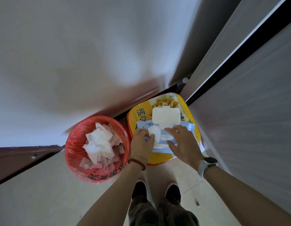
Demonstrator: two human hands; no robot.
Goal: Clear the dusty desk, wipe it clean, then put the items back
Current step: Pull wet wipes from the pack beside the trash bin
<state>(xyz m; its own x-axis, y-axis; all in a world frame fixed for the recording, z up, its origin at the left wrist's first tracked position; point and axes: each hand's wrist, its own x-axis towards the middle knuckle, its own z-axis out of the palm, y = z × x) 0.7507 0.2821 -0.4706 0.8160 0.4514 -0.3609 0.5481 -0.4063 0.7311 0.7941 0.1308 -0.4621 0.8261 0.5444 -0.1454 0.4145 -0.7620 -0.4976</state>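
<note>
Below, left hand pinches a wipe; right hand seemingly flat on the pack.

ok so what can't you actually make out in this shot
Head view, the only one:
- The desk: not in frame.
- Blue wet-wipe pack: label under the left hand and right hand.
- Yellow floral tin: print partly covered by the pack.
- Red bin: bottom buried under used white wipes.
- Upper frame: blurred.
</note>
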